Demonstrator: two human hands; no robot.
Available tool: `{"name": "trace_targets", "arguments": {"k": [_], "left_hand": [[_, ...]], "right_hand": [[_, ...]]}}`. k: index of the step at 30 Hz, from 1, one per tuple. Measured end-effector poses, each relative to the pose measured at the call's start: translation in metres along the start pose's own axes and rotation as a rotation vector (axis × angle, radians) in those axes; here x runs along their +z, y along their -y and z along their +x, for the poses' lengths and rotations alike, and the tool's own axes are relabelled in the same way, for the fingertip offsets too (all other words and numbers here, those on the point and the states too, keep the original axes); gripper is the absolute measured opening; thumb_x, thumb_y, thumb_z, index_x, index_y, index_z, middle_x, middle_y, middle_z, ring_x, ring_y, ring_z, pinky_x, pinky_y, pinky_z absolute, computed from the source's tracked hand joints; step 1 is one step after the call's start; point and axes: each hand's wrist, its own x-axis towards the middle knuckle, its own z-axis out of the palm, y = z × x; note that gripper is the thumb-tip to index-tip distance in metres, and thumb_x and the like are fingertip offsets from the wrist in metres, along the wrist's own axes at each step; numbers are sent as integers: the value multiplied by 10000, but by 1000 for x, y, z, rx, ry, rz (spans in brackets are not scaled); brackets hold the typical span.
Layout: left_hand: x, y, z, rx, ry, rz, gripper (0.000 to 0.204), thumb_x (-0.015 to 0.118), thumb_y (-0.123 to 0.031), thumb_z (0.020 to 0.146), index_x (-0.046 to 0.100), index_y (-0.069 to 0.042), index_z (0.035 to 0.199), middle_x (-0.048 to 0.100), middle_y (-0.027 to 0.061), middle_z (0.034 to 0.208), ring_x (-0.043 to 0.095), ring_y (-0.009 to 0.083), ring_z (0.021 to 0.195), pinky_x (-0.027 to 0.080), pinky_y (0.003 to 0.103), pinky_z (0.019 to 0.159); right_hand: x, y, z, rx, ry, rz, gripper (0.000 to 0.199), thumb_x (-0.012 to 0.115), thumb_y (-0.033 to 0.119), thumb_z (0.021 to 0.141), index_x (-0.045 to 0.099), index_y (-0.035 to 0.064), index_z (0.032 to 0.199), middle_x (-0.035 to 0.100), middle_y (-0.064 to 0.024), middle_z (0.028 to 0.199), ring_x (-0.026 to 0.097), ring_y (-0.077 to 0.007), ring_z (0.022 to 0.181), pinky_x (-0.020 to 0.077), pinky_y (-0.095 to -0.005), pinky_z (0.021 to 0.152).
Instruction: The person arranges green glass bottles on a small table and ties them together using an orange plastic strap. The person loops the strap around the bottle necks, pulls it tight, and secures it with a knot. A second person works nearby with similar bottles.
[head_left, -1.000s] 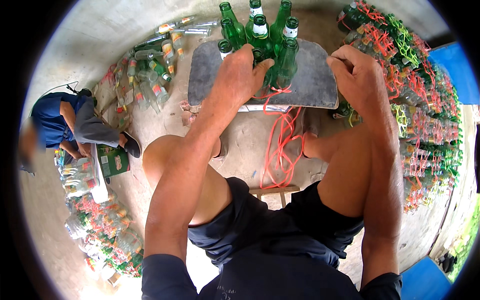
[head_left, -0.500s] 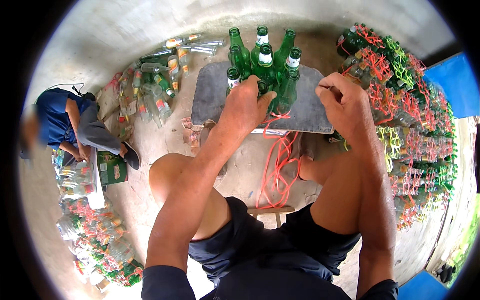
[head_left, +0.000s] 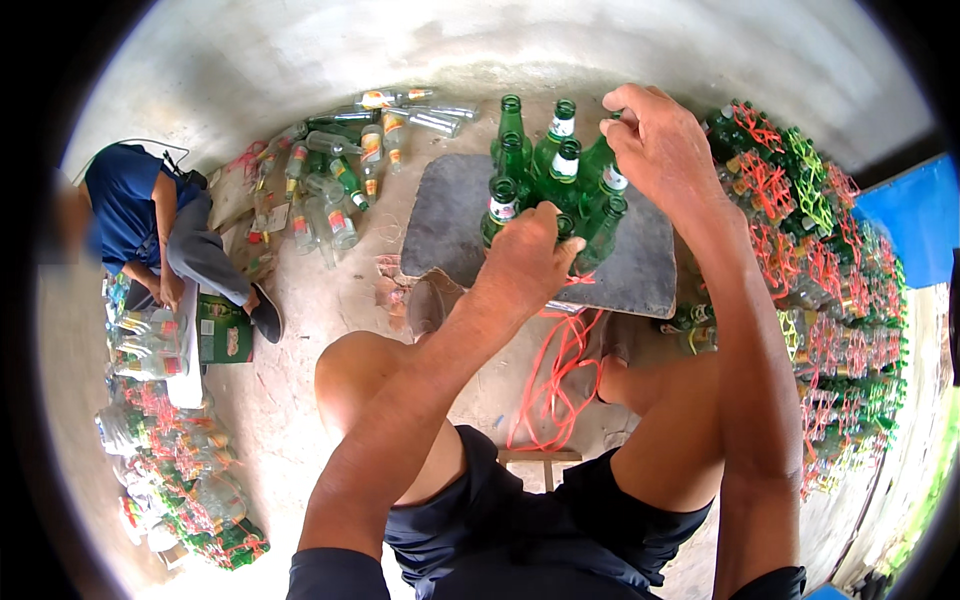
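Observation:
A bunch of green glass bottles [head_left: 545,170] stands upright on a grey flat slab [head_left: 645,275] in front of my knees. My left hand [head_left: 528,255] is closed against the near side of the bunch, gripping the bottles' shoulders. My right hand [head_left: 655,140] is up at the far right of the bunch, fingers curled by a bottle neck; what it grips is hidden. Loose orange strings [head_left: 555,375] trail from under my left hand over the slab's near edge to the floor between my legs.
Tied bundles of green bottles with orange and green string [head_left: 810,260] are stacked along the right. Loose bottles [head_left: 335,190] lie on the floor behind left. Another person in blue [head_left: 140,215] sits at left among more bundles [head_left: 185,490].
My right hand has moved from the slab's right edge up and leftward to the far side of the bunch. My left hand stays on the bottles. The view has tilted down.

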Motion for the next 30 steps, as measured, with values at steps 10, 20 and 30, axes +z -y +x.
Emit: {"name": "trace_targets", "arguments": {"k": [10,20,30], "left_hand": [[-5,-6,-1,-93,28,-63,324,776,-96,866,574,78,1051,652,292,843,663,489,836,532,517,704],[-5,-8,0,-71,51,-81,299,759,-57,866,553,73,1040,646,292,888,653,497,840,519,533,708],[-4,-7,0,-72,23,-84,310,761,-64,858,543,64,1039,642,295,905,650,504,856,521,541,722]], "right_hand": [[55,-22,49,40,213,-172,388,665,273,874,679,96,1219,699,-158,1126,667,-364,1059,489,-525,940],[87,-49,63,83,298,-175,386,726,350,851,699,112,1155,710,-142,889,687,-322,893,529,-447,797],[88,-40,74,181,413,-228,396,703,344,835,703,133,1169,734,-135,1138,682,-353,1104,523,-484,948]]}}
